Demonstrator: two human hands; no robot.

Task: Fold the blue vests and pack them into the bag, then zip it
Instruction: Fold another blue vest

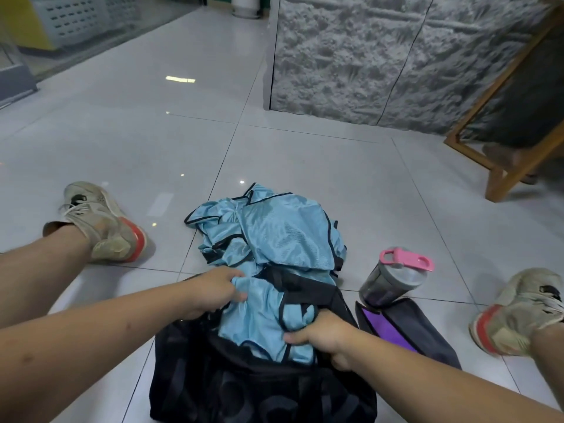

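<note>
The left hand (213, 290) pinches a bunched fold of blue vest (259, 319) at the mouth of the black bag (232, 389), fingers curled into the cloth. The right hand (323, 334) grips the same blue fabric on its other side, at the bag's right rim, thumb on top. This vest lies partly inside the open bag, crumpled rather than folded. Beyond it, a loose pile of more blue vests (280, 230) with black trim rests on the tiled floor (305, 154), touching the bag's far end and partly draped over it. Just right of the bag lies a dark pouch (421, 331) with a purple lining, and a grey shaker bottle (390, 279) with a pink lid leans on it. The person's worn sneakers sit to either side, the left one (103, 224) and the right one (518, 309). A wooden frame (500, 166) stands at far right.
</note>
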